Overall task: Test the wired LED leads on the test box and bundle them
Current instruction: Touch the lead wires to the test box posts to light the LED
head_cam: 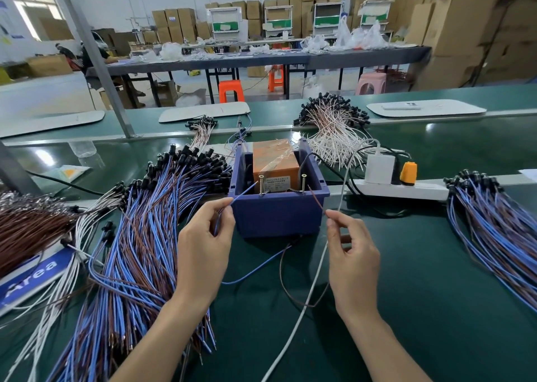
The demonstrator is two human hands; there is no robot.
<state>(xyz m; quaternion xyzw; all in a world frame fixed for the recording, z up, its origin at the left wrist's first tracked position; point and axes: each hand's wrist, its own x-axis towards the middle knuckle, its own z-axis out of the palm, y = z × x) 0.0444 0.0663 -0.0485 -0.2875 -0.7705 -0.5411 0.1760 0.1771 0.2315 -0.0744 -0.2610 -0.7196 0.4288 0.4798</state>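
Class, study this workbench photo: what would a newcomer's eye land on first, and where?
The blue test box sits at the centre. The left hand pinches a blue wire towards it, the right hand a brown wire. A heap of blue and brown leads sprawls at left.

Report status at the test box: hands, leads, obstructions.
Left hand pinches blue lead, right hand pinches brown lead. Both tips near the screws on the test box, contact unclear. White cable runs beside right hand.
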